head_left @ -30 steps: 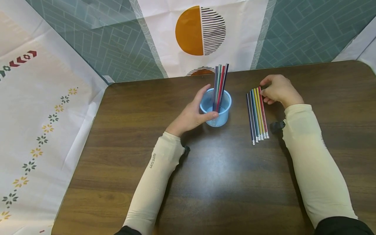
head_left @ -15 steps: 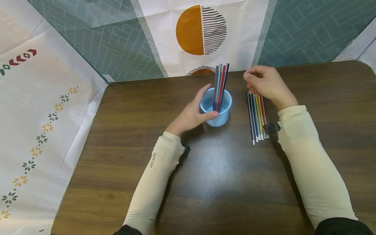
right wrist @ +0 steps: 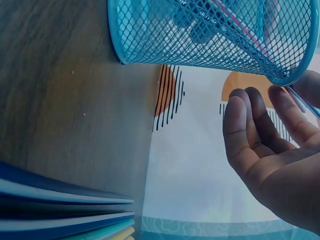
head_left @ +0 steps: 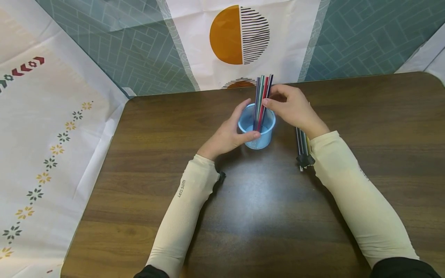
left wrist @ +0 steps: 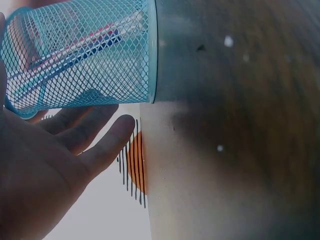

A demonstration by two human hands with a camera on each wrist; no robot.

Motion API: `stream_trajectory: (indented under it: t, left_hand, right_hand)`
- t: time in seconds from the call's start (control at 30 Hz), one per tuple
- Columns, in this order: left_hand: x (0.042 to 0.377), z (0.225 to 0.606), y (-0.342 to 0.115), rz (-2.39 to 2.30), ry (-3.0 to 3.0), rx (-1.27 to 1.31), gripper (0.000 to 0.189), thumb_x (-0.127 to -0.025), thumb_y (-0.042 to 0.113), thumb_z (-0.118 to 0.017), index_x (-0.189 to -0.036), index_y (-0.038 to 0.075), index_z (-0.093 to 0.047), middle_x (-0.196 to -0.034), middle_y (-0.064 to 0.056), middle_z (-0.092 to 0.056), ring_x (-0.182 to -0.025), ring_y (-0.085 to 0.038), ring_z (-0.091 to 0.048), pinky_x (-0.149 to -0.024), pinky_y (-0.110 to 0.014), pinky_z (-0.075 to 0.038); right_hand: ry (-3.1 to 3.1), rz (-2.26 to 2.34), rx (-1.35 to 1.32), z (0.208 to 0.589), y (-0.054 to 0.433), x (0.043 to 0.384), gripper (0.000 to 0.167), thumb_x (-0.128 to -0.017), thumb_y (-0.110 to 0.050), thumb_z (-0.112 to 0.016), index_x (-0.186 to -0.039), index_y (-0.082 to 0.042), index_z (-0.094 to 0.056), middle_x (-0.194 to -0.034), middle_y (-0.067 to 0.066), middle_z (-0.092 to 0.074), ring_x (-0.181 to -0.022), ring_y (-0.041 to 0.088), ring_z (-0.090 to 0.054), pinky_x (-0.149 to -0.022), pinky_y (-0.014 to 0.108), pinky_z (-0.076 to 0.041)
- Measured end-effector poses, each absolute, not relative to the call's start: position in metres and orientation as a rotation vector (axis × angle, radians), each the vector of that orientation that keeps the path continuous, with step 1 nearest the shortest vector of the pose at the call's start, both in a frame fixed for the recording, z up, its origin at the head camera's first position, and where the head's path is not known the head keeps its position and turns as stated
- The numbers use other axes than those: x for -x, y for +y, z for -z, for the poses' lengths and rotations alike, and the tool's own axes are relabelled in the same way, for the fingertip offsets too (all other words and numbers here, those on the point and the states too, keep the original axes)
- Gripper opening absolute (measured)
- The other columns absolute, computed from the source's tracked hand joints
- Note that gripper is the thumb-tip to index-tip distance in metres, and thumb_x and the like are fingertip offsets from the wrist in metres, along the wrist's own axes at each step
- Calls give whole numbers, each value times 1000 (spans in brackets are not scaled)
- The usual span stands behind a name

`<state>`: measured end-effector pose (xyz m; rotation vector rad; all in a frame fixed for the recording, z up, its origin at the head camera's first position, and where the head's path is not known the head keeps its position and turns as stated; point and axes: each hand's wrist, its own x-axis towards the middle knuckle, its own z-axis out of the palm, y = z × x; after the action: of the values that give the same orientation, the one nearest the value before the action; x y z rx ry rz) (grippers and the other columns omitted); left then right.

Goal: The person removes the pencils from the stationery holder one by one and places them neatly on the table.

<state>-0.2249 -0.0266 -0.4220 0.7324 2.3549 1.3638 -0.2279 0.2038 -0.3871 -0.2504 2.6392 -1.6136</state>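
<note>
A dark wood-grain table fills most of the scene, its far edge meeting a wall covering in teal with a pale brick-like pattern. Down the middle of that backdrop runs a white panel printed with a circle, half solid orange and half black stripes; the top of a second circle shows just above the tabletop. To the left hangs a white cloth bearing a line of yellow and dark flowers, with red chevrons higher up; more white fabric shows at the right edge. A pale glare shines on the wood near the table's centre.

A person's left hand, thumb and forefinger spread apart, holds a light blue mesh cup standing upright toward the back of the table. Pencils lean inside, their ends well above the rim. The right hand is at those pencils, thumb and forefinger close about them; whether they pinch cannot be told. Its remaining fingers curve loosely in the right wrist view. A row of pencils lies on the wood right of the cup, partly hidden beneath the right wrist. Cream sleeves cover both forearms.
</note>
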Motion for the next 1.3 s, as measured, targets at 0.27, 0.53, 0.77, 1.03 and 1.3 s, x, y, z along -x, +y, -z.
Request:
stream_trajectory:
  t: [0.27,0.53,0.77,1.03,1.3]
  left_hand:
    - [225,422,-26,-1362,2366,-744,96,-89,43,-76,-161,29,-13,-153,-6,-37,-129,-23,-46,-101,-45,-46]
    - [225,423,-26,-1379,2350,-743,97,-89,42,-77,-161,30,-13,-152,-6,-38,-128,-22,-47,-101,-44,-46]
    - [225,422,-26,-1365,2357,-738,98,-88,43,-77,-161,30,-12,-153,-6,-37,-130,-23,-45,-101,-46,-46]
    - [225,422,-26,-1351,2368,-723,97,-88,45,-77,-161,33,-13,-153,-6,-37,-130,-24,-46,-100,-47,-46]
    - [226,423,-26,-1354,2367,-729,97,-88,43,-77,-161,31,-13,-152,-7,-38,-128,-24,-46,-100,-46,-46]
  right_hand:
    - [2650,1739,250,385,203,226,22,-95,-22,-71,-100,-2,-63,-101,10,-63,-90,24,-54,-73,26,-49]
    - [2604,1857,196,380,205,225,20,-96,-19,-70,-95,-2,-60,-89,9,-61,-78,22,-61,-66,24,-55]
    - [2509,1961,141,381,208,226,26,-100,-29,-65,-94,-4,-59,-87,8,-62,-72,19,-65,-62,25,-54]
    - [2377,2104,55,383,209,228,15,-98,-18,-67,-96,-6,-59,-85,6,-63,-69,18,-66,-58,25,-54]
    - [2279,2250,11,386,206,229,37,-95,-9,-70,-125,-12,-48,-85,6,-68,-63,16,-65,-56,24,-52]
